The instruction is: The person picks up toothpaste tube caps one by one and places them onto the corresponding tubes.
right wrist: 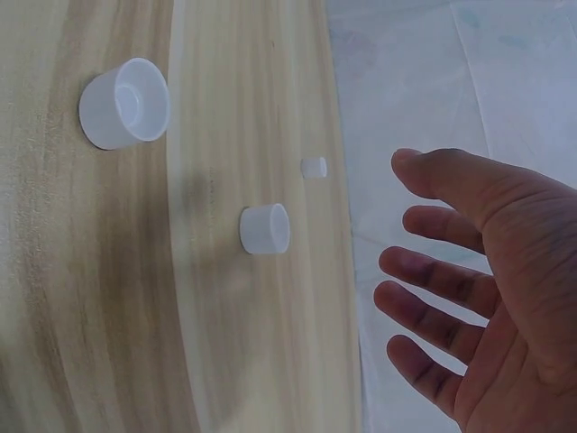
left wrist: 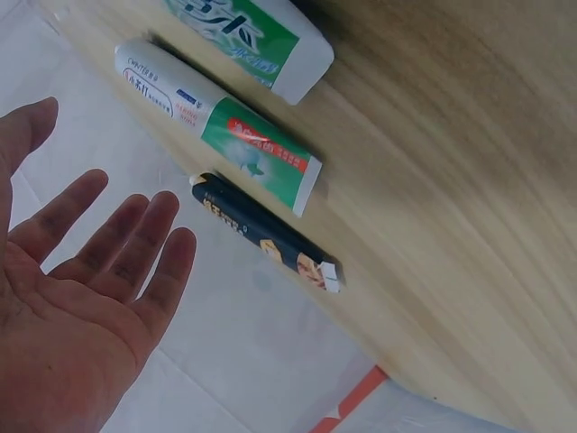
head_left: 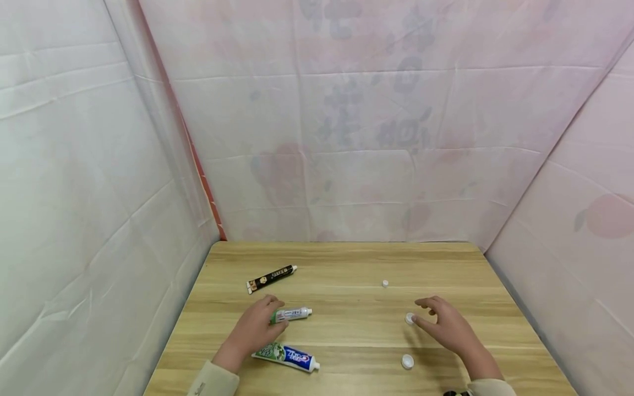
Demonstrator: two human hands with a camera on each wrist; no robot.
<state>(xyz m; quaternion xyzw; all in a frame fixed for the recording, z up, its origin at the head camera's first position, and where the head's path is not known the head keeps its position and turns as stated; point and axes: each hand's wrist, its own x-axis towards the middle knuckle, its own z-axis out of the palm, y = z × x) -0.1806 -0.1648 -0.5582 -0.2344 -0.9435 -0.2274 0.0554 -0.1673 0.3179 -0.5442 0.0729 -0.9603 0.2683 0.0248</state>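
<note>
My left hand (head_left: 255, 325) hovers over the left side of the table with relaxed, spread fingers, overlapping the green-and-white toothpaste tube (head_left: 293, 314) in the head view. Nearer me lies a blue-and-green toothpaste tube (head_left: 292, 356), and farther back a thin black toothpaste tube (head_left: 271, 278); all three have bare nozzles pointing right. On the right, my right hand (head_left: 448, 327) holds nothing, its fingers loosely bent. Close by its thumb is a medium white cap (right wrist: 264, 229). A larger white cap (right wrist: 124, 104) sits nearer me, open side up, and the smallest cap (head_left: 384, 284) stands farther back.
The wooden table (head_left: 356, 335) ends at a pale cloth wall (head_left: 346, 187) at the back. Similar cloth walls flank it left and right. A small dark object (head_left: 455, 393) shows beside the right sleeve at the bottom edge.
</note>
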